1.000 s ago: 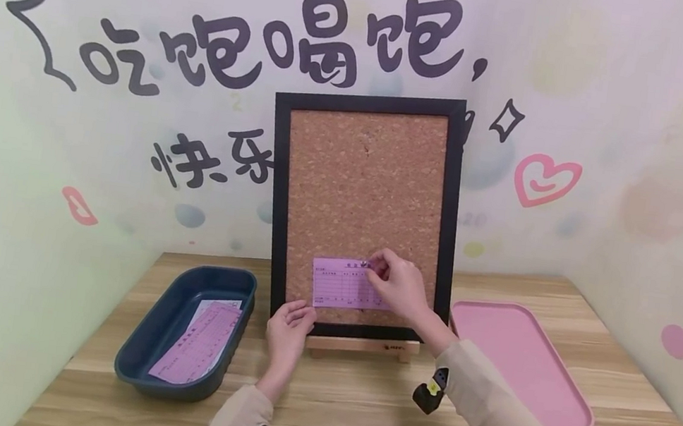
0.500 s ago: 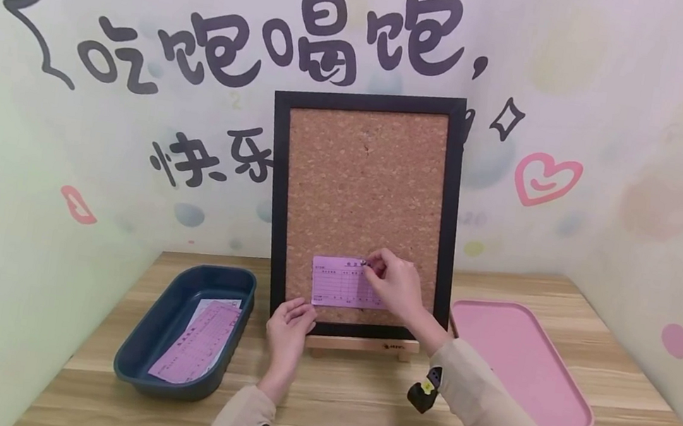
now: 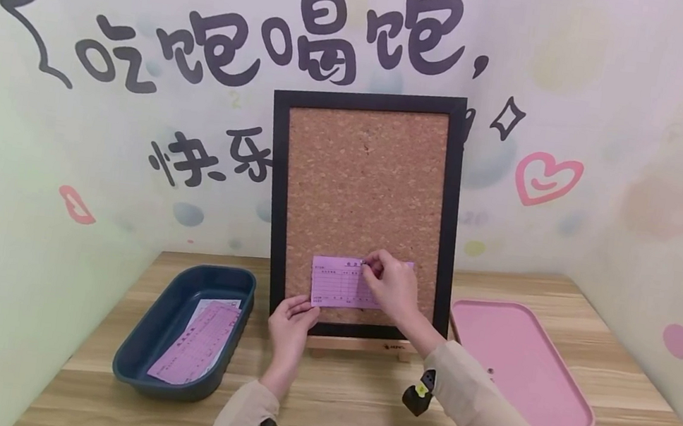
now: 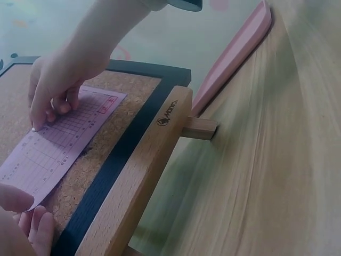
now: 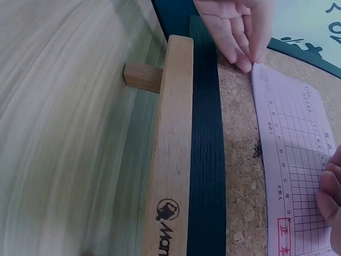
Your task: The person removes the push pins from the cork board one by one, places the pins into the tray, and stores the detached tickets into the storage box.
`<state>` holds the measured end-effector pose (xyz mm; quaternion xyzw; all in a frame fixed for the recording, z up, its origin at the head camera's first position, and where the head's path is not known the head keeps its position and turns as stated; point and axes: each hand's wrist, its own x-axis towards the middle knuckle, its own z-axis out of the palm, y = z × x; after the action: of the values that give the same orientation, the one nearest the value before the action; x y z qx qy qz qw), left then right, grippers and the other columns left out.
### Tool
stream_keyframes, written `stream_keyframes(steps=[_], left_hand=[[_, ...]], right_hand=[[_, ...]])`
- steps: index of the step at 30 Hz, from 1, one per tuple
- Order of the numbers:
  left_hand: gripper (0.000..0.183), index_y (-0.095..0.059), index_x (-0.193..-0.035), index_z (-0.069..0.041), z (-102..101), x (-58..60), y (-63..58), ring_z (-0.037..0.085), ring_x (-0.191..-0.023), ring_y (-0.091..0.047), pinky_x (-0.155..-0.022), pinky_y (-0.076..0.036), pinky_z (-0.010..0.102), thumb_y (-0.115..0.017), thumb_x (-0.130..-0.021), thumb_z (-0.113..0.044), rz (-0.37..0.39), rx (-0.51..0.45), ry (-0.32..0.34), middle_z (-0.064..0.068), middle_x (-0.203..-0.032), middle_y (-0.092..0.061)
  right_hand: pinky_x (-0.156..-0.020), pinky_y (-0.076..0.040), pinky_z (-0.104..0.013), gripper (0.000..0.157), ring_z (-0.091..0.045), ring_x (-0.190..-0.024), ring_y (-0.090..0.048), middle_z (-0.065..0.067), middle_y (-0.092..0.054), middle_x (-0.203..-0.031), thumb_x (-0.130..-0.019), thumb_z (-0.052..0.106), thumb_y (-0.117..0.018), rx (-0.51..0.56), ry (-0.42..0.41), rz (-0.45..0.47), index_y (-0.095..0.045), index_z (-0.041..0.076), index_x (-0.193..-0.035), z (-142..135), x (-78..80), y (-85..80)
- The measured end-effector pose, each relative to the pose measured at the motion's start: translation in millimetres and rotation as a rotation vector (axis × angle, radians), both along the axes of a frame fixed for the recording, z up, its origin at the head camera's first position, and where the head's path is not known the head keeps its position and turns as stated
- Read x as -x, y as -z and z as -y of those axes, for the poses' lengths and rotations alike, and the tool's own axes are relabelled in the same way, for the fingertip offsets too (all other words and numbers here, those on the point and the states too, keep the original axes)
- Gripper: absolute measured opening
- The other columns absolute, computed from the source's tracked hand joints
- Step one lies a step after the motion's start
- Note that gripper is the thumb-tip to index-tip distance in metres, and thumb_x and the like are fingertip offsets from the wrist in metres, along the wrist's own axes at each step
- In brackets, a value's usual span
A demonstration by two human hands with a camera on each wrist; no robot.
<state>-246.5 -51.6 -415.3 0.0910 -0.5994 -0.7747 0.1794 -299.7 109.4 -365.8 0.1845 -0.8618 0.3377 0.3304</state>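
Observation:
A pink printed receipt slip (image 3: 333, 284) lies flat against the lower part of a black-framed cork board (image 3: 365, 180). My left hand (image 3: 290, 331) pinches the slip's lower left corner between thumb and fingers, as the right wrist view also shows. At the slip's top edge, near its middle, my right hand (image 3: 395, 289) pinches a small push pin (image 3: 364, 263) against the paper. Only a bit of the pin's head shows at the fingertips in the left wrist view; its point is hidden. The right hand covers part of the slip's right half.
A wooden easel ledge (image 5: 173, 133) supports the board. Left of it stands a deep blue tray (image 3: 129, 350) with pink slips (image 3: 198, 341) inside. On the right lies a flat pink tray (image 3: 543, 366), bearing small dark items (image 3: 491, 371), partly behind the right sleeve. A patterned wall stands behind.
My right hand and forearm have shifted slightly left, uncovering the slip's upper right corner and small dark items on the pink tray. The left hand keeps its hold on the corner.

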Motion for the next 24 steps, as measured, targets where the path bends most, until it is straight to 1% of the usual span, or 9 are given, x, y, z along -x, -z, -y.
stream_keyframes(steps=[4,14,24], left_hand=[[0.027,-0.055,-0.101,0.013,-0.1,3.3,-1.5,0.007,-0.067,-0.058,-0.062,-0.054,0.020,-0.061,-0.074,0.013,-0.002,0.018,0.007,0.013,-0.083,-0.058],[0.024,-0.058,-0.098,0.012,1.7,10.5,-5.6,0.008,-0.066,-0.058,-0.061,-0.055,0.023,-0.063,-0.075,0.010,-0.009,0.106,0.007,0.014,-0.083,-0.060],[0.024,-0.059,-0.098,0.012,2.5,11.2,-6.5,0.008,-0.066,-0.059,-0.061,-0.055,0.024,-0.064,-0.075,0.009,-0.003,0.128,0.006,0.015,-0.083,-0.062]], right_hand=[[-0.043,-0.034,-0.019,0.004,-0.007,-0.050,-0.044,0.000,-0.058,-0.061,-0.078,0.005,-0.066,0.021,0.003,-0.019,-0.065,0.005,-0.082,1.7,-1.4,1.0],[-0.044,-0.035,-0.019,0.004,-0.007,-0.050,-0.045,-0.002,-0.058,-0.060,-0.079,0.005,-0.066,0.054,0.018,-0.056,-0.065,0.001,-0.081,5.9,-3.0,4.9],[-0.042,-0.035,-0.018,0.003,-0.006,-0.049,-0.045,-0.001,-0.058,-0.061,-0.079,0.005,-0.064,0.074,0.009,-0.024,-0.064,0.003,-0.080,6.8,-1.5,4.6]])
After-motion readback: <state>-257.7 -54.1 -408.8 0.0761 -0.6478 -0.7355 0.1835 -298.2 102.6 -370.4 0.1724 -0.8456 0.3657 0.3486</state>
